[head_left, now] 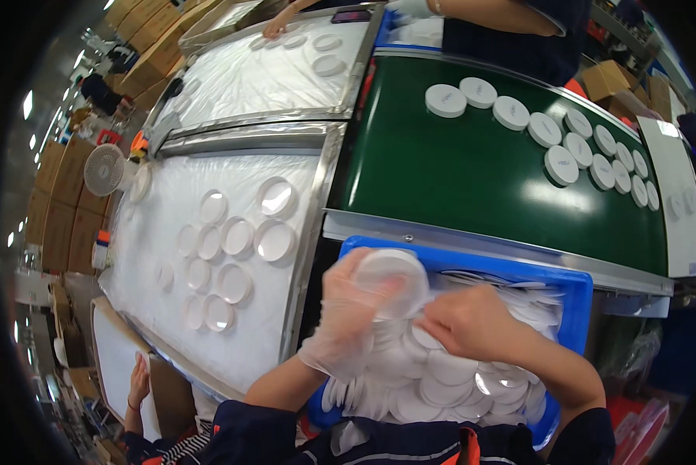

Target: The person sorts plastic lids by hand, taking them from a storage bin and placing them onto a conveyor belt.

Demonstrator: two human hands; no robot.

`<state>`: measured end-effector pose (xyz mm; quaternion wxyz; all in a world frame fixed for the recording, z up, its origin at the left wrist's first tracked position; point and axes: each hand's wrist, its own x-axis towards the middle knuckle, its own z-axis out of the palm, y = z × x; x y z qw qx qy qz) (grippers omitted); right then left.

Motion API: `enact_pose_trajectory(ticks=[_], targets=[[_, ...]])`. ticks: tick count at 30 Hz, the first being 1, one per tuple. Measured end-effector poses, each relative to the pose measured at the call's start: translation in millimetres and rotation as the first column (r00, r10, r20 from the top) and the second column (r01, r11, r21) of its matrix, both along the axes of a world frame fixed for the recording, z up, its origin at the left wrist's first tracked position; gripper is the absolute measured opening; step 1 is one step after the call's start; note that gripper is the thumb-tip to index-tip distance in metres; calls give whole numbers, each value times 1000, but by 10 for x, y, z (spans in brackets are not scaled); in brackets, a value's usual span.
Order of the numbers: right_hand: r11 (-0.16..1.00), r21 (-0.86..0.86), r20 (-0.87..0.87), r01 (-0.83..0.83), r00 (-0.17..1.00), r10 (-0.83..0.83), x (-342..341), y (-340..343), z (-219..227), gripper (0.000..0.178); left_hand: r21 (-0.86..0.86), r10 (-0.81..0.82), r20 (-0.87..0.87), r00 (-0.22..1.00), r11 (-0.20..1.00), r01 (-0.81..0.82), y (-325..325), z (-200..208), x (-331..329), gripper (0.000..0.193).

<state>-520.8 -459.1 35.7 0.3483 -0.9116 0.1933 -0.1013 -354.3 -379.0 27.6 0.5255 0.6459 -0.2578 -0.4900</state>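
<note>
My left hand (346, 306), in a clear plastic glove, grips a shallow round white lid (391, 271) by its left side. The lid is tilted, and part of a finger shows against its face. Right beside it my right hand (472, 319) is bare and closed, its fingertips pinched near the lid's lower right edge. What is in that pinch is hidden; a flat white disc lies just under the fingertips. Both hands are over a blue bin (577, 294) heaped with thin white discs (449, 368).
Ahead right runs a green conveyor belt (410, 170) with several white round lids (511, 113). At left, a metal-framed table covered in plastic film (263, 341) holds several shallow lids (237, 236). People work across the belt and at lower left. A fan (105, 170) stands far left.
</note>
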Motion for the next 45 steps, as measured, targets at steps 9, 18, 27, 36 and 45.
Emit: enact_pose_trajectory(ticks=[9,18,27,36,45], targets=[[998,-47,-129,41,991,-47,-346,-71,-374,19,143,306,276,911,924,-354,1374,-550,1579,31],[895,-436,-126,-95,991,44,74,144,-835,36,23,-91,732,-675,994,-110,1259,-526,1262,37],[853,-512,95,-104,980,177,80,115,-1208,11,-202,137,904,404,972,123,-596,-487,455,68],[867,-363,-130,-341,940,315,-181,1,-370,19,-211,147,889,433,972,104,-797,-707,248,80],[931,288,185,223,941,-283,-452,-298,-207,12,-168,111,905,410,980,104,-805,-723,222,71]])
